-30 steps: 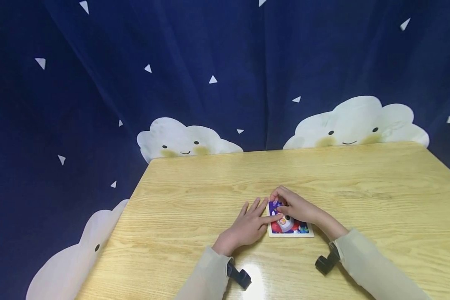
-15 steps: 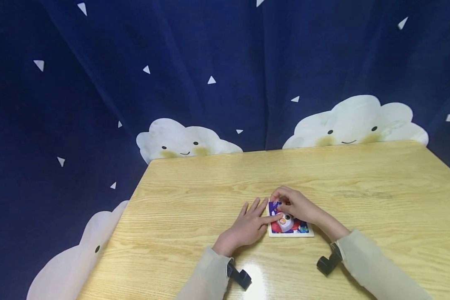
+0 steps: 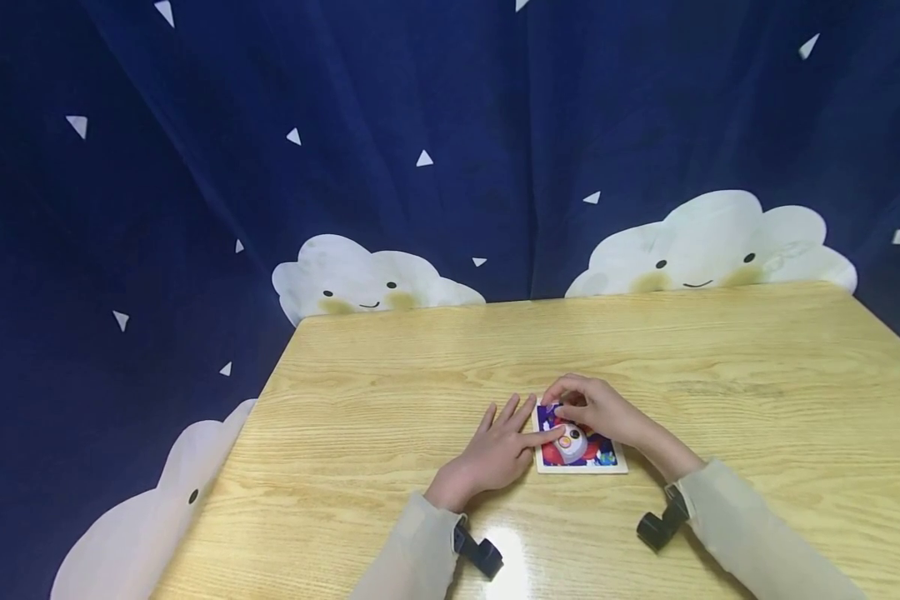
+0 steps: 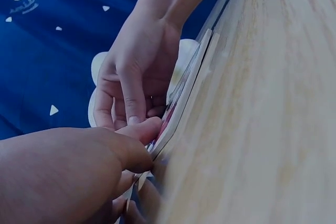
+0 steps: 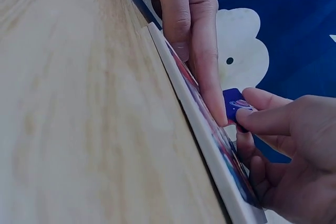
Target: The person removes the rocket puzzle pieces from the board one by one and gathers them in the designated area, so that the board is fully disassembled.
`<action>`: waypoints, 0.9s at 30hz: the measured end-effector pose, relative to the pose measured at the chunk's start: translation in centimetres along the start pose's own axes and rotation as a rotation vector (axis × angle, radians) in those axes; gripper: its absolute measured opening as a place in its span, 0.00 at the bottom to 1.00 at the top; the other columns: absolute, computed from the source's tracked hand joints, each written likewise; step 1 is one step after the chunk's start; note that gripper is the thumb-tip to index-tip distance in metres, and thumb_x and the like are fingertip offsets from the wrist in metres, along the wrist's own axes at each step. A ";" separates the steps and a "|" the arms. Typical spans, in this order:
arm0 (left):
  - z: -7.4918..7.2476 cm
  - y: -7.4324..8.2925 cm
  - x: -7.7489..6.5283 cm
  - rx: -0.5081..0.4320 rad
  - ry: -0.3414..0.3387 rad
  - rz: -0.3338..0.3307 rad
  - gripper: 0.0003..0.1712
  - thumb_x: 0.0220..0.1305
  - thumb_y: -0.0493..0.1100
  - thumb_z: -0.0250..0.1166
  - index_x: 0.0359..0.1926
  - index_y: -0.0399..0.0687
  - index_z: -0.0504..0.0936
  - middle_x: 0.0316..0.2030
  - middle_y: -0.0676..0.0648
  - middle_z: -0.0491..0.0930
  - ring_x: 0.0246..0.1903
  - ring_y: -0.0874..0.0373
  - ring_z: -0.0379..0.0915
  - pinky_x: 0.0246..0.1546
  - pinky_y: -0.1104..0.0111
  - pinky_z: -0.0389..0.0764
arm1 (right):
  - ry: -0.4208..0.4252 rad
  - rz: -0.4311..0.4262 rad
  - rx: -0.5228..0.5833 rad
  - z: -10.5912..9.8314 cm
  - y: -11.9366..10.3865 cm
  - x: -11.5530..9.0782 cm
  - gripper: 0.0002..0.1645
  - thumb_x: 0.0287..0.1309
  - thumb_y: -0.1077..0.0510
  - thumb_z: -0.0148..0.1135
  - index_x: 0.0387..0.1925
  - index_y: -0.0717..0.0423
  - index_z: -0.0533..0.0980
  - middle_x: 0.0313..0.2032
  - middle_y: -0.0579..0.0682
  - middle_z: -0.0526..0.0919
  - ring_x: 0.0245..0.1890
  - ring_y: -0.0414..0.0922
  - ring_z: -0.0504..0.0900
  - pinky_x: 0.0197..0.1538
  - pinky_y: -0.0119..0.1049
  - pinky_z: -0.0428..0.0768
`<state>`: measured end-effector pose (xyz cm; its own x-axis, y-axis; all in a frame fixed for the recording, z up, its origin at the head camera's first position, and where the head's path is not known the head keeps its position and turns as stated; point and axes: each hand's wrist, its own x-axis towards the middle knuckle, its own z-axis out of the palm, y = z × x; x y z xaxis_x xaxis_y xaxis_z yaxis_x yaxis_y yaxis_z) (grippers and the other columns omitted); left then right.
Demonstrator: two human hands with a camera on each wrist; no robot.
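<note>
The board [image 3: 581, 471] lies on the counter [image 3: 390, 392], well in from its far and left edges. The right hand's [image 3: 598, 412] grip pinches a planet-printed piece [image 5: 231, 102] at the board, the piece seemingly tilted from its face. The left hand [image 3: 495, 454] grasps nothing, fingers spread, index on the picture. That index should best steady the board without crowding the piece; the pinch wants small tilts, not force.
</note>
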<state>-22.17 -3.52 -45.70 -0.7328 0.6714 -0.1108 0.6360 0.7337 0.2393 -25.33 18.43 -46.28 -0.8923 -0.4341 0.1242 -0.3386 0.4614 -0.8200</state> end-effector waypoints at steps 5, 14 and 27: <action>0.1 0.0 0.0 0.018 0.007 0.000 0.30 0.75 0.46 0.47 0.71 0.82 0.57 0.79 0.45 0.41 0.78 0.43 0.37 0.75 0.44 0.47 | -0.014 0.061 0.033 -0.3 -0.1 0.1 0.11 0.66 0.66 0.56 0.46 0.55 0.80 0.47 0.57 0.83 0.37 0.43 0.78 0.39 0.30 0.79; 0.2 -0.1 0.0 0.016 0.016 0.006 0.29 0.76 0.46 0.47 0.71 0.82 0.58 0.79 0.45 0.42 0.78 0.42 0.38 0.74 0.43 0.47 | -0.048 0.085 0.076 -0.6 0.0 0.0 0.11 0.67 0.63 0.56 0.48 0.56 0.80 0.48 0.58 0.82 0.37 0.44 0.78 0.38 0.31 0.80; 0.3 0.1 0.2 0.061 0.011 -0.001 0.29 0.76 0.46 0.47 0.71 0.83 0.58 0.79 0.46 0.42 0.78 0.44 0.39 0.74 0.44 0.49 | -0.041 0.074 0.076 -1.1 0.1 -0.1 0.11 0.66 0.60 0.58 0.47 0.56 0.80 0.47 0.57 0.83 0.37 0.42 0.77 0.40 0.30 0.77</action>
<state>-22.20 -3.31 -46.00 -0.7356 0.6699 -0.1003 0.6488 0.7394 0.1801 -25.61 19.35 -45.77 -0.9007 -0.4326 0.0401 -0.2470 0.4341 -0.8664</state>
